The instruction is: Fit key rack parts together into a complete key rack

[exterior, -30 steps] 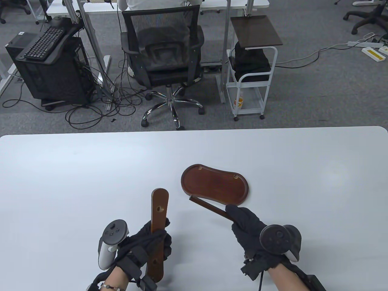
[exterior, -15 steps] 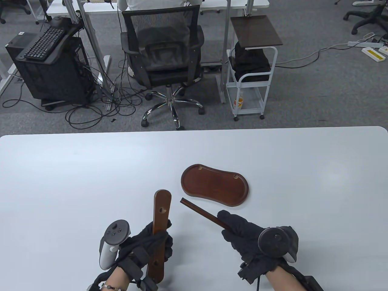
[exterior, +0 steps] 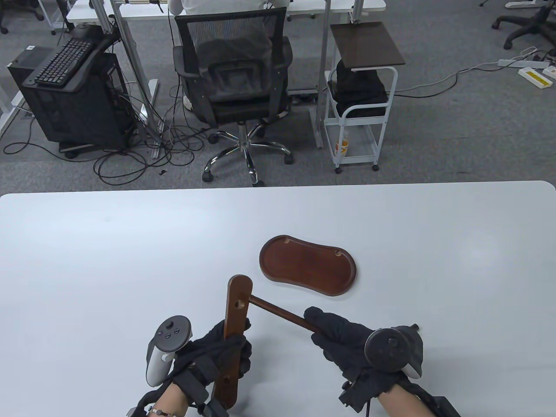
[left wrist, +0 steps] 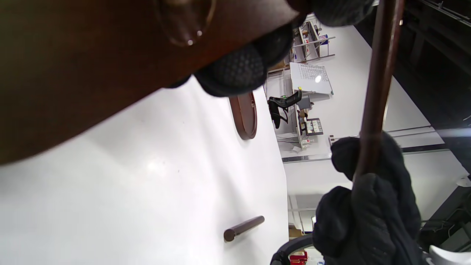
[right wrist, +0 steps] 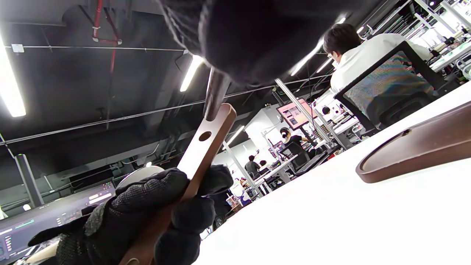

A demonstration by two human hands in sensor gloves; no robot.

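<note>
My left hand (exterior: 226, 347) grips a long brown wooden slat (exterior: 234, 330) with holes around its middle and holds it raised, top end away from me. My right hand (exterior: 343, 341) grips a dark wooden rod (exterior: 280, 311) by its near end. The rod's far tip touches the slat beside its upper hole. In the right wrist view the rod (right wrist: 216, 95) meets the slat (right wrist: 209, 143) just above that hole. A peanut-shaped wooden base tray (exterior: 308, 265) lies flat on the table beyond both hands. In the left wrist view a second short rod (left wrist: 243, 228) lies on the table.
The white table (exterior: 87, 260) spreads wide to the left, right and far side of the hands. Beyond its far edge stand an office chair (exterior: 232, 74) and a white cart (exterior: 360, 95).
My right hand has swung the rod left, away from the tray's edge, until its tip reached the slat. My left hand has shifted the slat slightly right.
</note>
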